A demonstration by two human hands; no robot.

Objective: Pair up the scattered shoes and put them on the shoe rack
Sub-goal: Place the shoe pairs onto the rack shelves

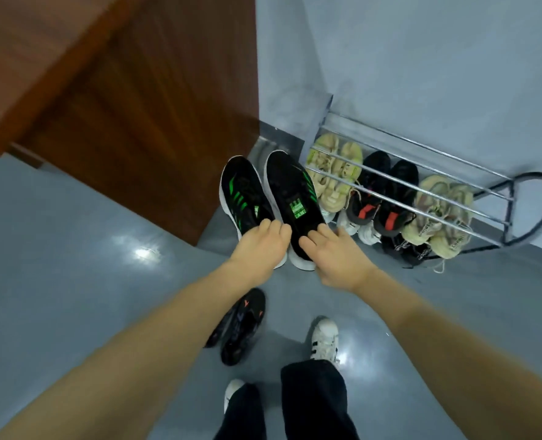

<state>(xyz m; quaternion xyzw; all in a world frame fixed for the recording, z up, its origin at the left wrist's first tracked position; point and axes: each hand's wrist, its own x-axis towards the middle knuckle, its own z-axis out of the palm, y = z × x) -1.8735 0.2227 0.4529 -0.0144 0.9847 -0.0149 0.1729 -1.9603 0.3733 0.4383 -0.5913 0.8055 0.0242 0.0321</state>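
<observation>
The person stands over the shoe rack [422, 173], both arms stretched toward its left end. The left hand [260, 246] is closed around the heel of a black sneaker with green stripes [244, 192], and the right hand [333, 252] grips the heel of its mate [295, 192]; the two shoes are held side by side, toes pointing away, just left of the rack. Under the rack's top bars sit a beige pair [330, 176] at the left end, a black pair with red tabs [384, 198] in the middle and another beige pair [438, 211] toward the right. Well away from the rack, near the person's feet, black shoes with orange marks [241, 325] lie on the grey floor [72, 249].
</observation>
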